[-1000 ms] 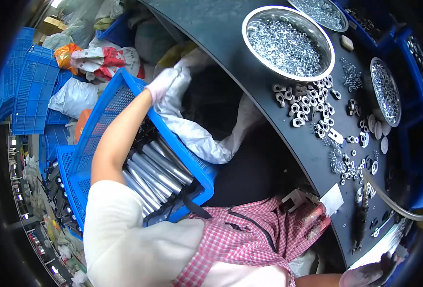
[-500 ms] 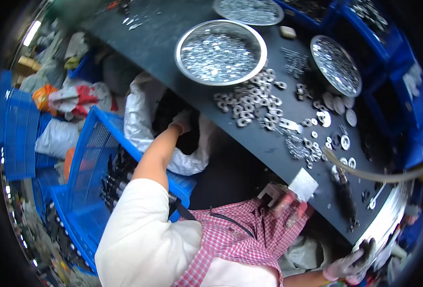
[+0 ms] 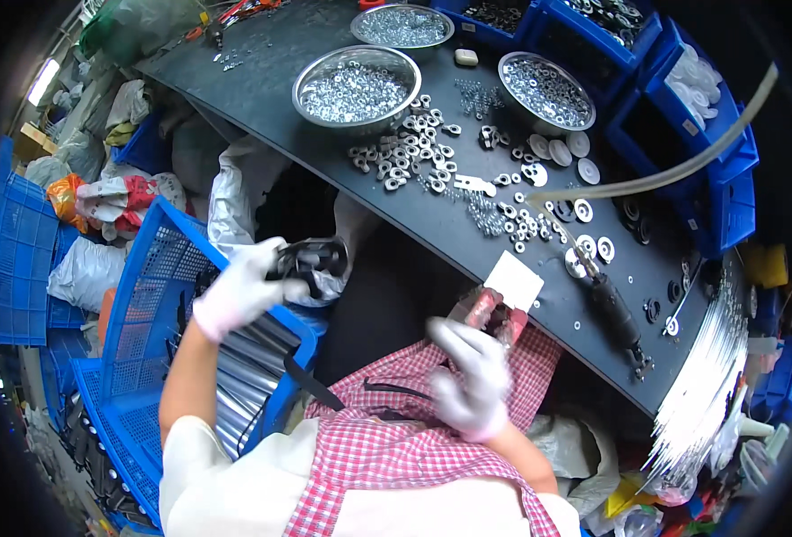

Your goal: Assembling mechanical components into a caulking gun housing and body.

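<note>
**Gloved hands at the dark workbench: left closed on a black part, right grip unclear**

The left hand (image 3: 239, 291), in a white glove, is closed around a black part (image 3: 311, 259), held above the near rim of the blue crate (image 3: 159, 268) and just short of the dark workbench (image 3: 262, 85) edge. The crate holds long metal tubes (image 3: 244, 358). The right hand (image 3: 468, 376), also gloved, is blurred; it sits below the workbench edge, beside a red tool (image 3: 494, 313) and white card (image 3: 514, 279). Whether its fingers grip anything cannot be determined. On the workbench, a steel bowl (image 3: 357, 76) of small fasteners stands near loose nuts (image 3: 405, 148); a black power driver (image 3: 615, 313) lies toward its right end
</note>
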`<state>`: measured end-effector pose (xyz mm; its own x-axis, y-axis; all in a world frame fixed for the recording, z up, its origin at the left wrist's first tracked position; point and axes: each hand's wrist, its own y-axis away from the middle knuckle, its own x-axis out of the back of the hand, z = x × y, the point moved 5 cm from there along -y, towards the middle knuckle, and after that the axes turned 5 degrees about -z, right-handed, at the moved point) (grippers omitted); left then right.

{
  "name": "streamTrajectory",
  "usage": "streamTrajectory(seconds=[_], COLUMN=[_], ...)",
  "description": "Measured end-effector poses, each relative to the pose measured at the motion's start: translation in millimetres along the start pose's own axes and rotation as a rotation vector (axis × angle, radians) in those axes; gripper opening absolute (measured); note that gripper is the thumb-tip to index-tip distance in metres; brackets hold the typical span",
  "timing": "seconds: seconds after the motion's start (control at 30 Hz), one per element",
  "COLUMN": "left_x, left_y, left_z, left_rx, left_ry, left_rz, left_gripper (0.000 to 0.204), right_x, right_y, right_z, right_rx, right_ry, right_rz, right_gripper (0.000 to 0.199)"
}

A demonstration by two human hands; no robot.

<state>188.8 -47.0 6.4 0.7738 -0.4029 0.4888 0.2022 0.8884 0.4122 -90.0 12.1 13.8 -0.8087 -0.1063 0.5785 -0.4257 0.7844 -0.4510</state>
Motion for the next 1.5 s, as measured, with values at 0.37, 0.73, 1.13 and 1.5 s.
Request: streamTrajectory(seconds=[0.37,0.73,1.13,1.5], left_x=[-91,-93,-102,-126], left_y=[21,-2,-15,0], left_z=[-1,-3,91,132], left_rx=[-0.635,-0.453,-0.714,-0.773], left_ry=[1.489,1.597,0.21,0.14], left_rz=[-0.079,-0.181,0.25,0.265], left_gripper=[0.043,0.035,0.034,0.031], right_x=[-40,-13,17,31], right_y=[-40,-141,-52,-14], right_z=[24,130,26,35], right_rx=[-0.331,-0.066,-0.418,-0.443], right_ry=[-0.475,0.873,-0.776,-0.92], right_rz=[-0.609,-0.119,0.247,0.548], right_gripper=[0.038,0.024,0.037,0.056])
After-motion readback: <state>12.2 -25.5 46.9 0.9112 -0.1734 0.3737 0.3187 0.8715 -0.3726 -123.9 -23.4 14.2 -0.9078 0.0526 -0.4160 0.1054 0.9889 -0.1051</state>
